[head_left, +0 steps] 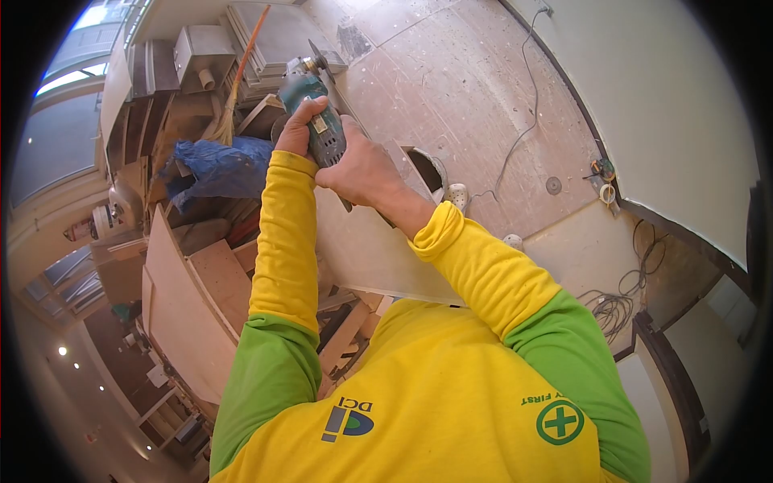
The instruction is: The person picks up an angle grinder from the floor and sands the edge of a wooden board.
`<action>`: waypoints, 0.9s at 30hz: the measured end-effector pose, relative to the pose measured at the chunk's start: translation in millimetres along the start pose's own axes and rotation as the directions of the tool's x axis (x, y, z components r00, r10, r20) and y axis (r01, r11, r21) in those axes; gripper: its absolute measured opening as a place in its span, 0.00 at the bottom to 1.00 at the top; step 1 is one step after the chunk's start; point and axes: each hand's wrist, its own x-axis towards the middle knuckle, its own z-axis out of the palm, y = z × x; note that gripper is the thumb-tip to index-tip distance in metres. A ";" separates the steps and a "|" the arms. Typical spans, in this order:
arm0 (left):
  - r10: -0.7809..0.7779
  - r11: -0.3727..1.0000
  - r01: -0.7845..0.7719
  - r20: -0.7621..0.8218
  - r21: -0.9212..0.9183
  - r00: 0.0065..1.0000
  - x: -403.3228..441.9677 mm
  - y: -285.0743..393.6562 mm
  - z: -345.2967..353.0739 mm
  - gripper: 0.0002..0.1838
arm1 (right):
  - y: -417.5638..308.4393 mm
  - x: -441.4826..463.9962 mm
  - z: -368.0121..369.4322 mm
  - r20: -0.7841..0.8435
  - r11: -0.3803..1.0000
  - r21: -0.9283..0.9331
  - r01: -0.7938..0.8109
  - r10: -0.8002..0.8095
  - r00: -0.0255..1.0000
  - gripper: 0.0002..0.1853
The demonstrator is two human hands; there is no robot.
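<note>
- Holding, two-handed: one teal-and-black plastic angle grinder (326, 133), raised at far centre, its head pointing away from the wearer.
- Left hand (296, 131), bare: thumb and fingers closed around the left side of the grinder body, close behind its head. Judged hazard: a slip forward, through sweat or dust, would carry the fingers toward the disc.
- Right hand (366, 167), bare: fingers wrapped around the near end of the body. Judged hazard: a loose hold here would let the tool twist if the disc caught.
- Thin dark round disc (320, 58): on the far end, angled right; whether it spins cannot be told. Kickback is the likely fault, caused by an edge binding.
- Stack of pale flat panels (278, 36): far left, beyond the disc. Could be scored by a stray swing.
- Crumpled blue plastic sheet (221, 169) and orange-handled straw broom (233, 101): left of the hands. Could scorch, should sparks fly that way.
- Thin grey cable (535, 80): loose across the dusty pale floor (483, 97), right. Trip or snag risk, caused by its slack.
- White perforated clog (457, 196): right of the hands, near the cable. Poor protection against a dropped tool.
</note>
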 end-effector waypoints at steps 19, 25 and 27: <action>-0.012 0.999 0.010 -0.038 -0.049 0.999 -5.5 -2.5 8.7 0.14 | -0.3 -1.9 -2.4 0.010 1.000 0.019 -0.006 0.006 1.000 0.54; -0.019 0.998 0.018 -0.026 -0.055 0.999 -6.0 -2.1 8.4 0.15 | -2.7 -2.5 -3.8 0.018 1.000 0.004 -0.018 0.018 1.000 0.54; -0.019 0.999 0.017 -0.031 -0.051 0.999 -8.0 -1.4 10.3 0.15 | -3.6 -3.2 -4.3 0.018 1.000 0.004 -0.019 0.019 1.000 0.54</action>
